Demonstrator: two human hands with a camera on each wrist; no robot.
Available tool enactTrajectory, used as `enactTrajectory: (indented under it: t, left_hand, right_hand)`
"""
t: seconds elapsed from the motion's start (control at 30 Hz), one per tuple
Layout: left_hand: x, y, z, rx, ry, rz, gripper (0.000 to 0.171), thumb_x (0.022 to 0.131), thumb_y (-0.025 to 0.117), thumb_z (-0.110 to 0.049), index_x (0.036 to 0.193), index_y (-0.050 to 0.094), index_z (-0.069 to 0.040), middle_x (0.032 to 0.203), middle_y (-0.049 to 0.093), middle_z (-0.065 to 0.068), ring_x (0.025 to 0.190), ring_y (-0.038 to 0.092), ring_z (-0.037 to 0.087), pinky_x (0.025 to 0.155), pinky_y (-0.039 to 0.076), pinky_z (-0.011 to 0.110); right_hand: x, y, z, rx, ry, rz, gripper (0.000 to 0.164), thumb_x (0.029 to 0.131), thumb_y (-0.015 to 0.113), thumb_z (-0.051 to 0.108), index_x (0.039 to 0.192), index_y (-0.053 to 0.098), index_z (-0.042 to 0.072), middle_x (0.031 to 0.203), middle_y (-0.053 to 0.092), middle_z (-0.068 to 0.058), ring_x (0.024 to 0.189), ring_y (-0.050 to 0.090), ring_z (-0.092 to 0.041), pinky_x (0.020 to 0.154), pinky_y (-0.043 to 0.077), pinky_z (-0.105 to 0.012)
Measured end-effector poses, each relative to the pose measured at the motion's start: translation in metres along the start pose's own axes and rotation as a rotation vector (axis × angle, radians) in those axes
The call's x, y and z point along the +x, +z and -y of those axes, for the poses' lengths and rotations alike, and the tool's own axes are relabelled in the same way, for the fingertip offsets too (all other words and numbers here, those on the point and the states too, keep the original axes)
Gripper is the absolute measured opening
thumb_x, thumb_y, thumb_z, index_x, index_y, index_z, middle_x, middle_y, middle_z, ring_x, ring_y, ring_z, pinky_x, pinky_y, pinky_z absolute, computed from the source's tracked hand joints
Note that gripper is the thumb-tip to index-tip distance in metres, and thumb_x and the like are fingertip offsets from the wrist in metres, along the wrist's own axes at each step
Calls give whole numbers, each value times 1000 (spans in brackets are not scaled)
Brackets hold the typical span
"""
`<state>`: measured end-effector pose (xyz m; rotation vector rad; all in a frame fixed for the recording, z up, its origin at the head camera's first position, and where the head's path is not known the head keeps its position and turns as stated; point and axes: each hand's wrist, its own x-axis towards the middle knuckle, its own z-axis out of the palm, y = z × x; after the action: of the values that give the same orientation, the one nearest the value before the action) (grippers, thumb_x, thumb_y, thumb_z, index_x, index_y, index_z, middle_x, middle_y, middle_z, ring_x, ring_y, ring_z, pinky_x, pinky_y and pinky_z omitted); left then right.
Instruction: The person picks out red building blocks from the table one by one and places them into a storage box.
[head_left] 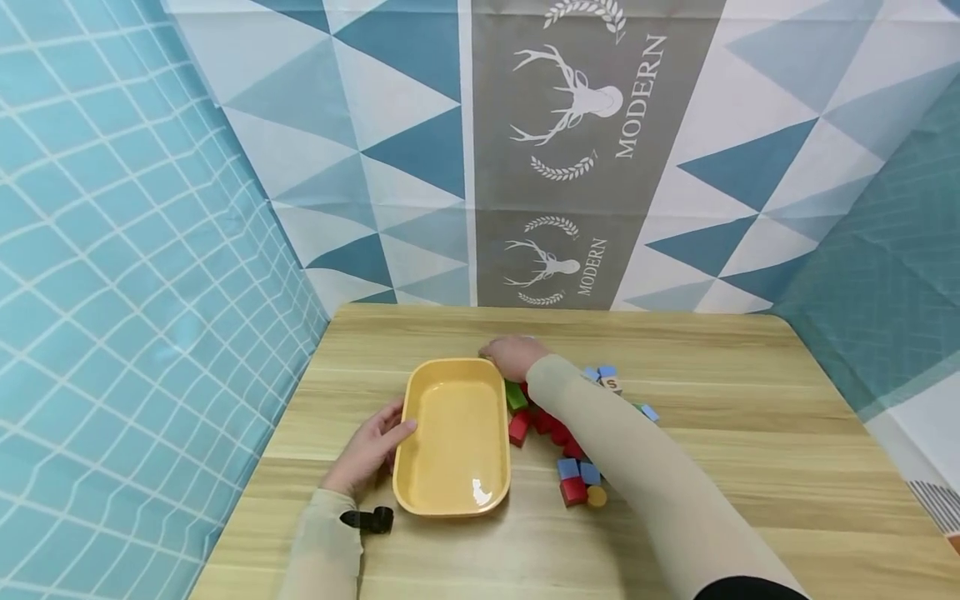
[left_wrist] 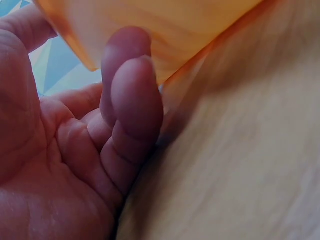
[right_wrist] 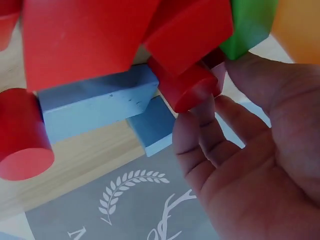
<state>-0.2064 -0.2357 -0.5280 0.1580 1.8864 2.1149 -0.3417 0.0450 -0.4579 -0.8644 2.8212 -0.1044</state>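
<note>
A shallow yellow tray [head_left: 450, 437] lies on the table. My left hand [head_left: 371, 446] grips its left side, thumb over the rim, other fingers along the outer wall; the left wrist view shows curled fingertips against that wall. At the tray's far right corner, my right hand [head_left: 513, 357] pinches a red cylinder block [right_wrist: 192, 90] between thumb and fingers. Its thumb lies close to a green block [right_wrist: 252, 25]. Around it are red blocks [right_wrist: 85, 42], a long blue block [right_wrist: 100, 102], and another red cylinder [right_wrist: 25, 135].
Right of the tray, red blocks [head_left: 519, 427] form a loose pile, partly under my right forearm. Nearer stand blue blocks [head_left: 567, 469] and a round yellow block [head_left: 596, 497]. A block marked S [head_left: 611, 384] lies beyond the forearm. Patterned cloth [head_left: 405, 167] hangs behind the table.
</note>
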Motion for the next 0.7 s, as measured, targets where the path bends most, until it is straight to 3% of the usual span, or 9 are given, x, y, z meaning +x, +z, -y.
enactTrajectory:
  t: [0.1, 0.2, 0.33, 0.43, 0.53, 0.63, 0.7]
  left_hand:
    - [0, 3, -1, 11, -8, -10, 65, 98, 63, -23, 153, 30, -8, 145, 44, 16, 109, 58, 32, 77, 59, 38]
    - [0, 4, 0, 32, -10, -25, 66, 98, 63, -24, 153, 30, -8, 145, 44, 16, 109, 58, 31, 77, 59, 38]
    - [-1, 3, 1, 52, 3, -44, 64, 98, 63, -24, 152, 32, -8, 144, 45, 16, 107, 59, 31, 74, 60, 36]
    - [-1, 2, 1, 56, 0, -42, 64, 98, 63, -25, 152, 33, -7, 144, 45, 16, 107, 59, 31, 74, 59, 36]
    - [-1, 3, 1, 60, -9, -40, 65, 98, 63, -26, 152, 32, -7, 144, 46, 16, 107, 59, 31, 75, 59, 36]
    - [-1, 2, 0, 70, -8, -44, 65, 98, 64, -27, 152, 32, -8, 144, 46, 15, 107, 60, 30, 75, 60, 36]
    - [-1, 2, -2, 74, -2, -40, 65, 98, 64, -27, 152, 33, -7, 143, 46, 15, 106, 60, 31, 75, 60, 37]
  right_hand:
    - [-3, 3, 0, -63, 16, 0, 28, 104, 49, 32, 122, 69, 30, 123, 62, 2, 109, 55, -18, 94, 50, -40]
    - [-6, 6, -1, -94, 30, -21, 21, 102, 54, 26, 109, 74, 29, 106, 64, 1, 92, 58, -16, 80, 54, -36]
    - [-8, 10, -5, -113, -4, -63, 17, 99, 59, 15, 105, 74, 22, 98, 64, -3, 88, 58, -19, 76, 56, -39]
    - [-10, 9, -10, -114, -26, -116, 19, 93, 65, 14, 110, 72, 15, 103, 67, -6, 94, 59, -23, 81, 56, -41]
    - [-13, -5, -9, -55, 14, -227, 36, 88, 70, 19, 122, 66, 9, 114, 66, -9, 100, 59, -26, 87, 54, -43]
    - [-20, -29, 6, 71, 40, -333, 52, 87, 73, 28, 133, 59, 7, 123, 61, -9, 104, 57, -24, 90, 52, -41]
    - [-28, -41, 26, 142, -19, -352, 55, 86, 74, 30, 134, 57, 8, 121, 61, -6, 101, 56, -20, 89, 53, -38]
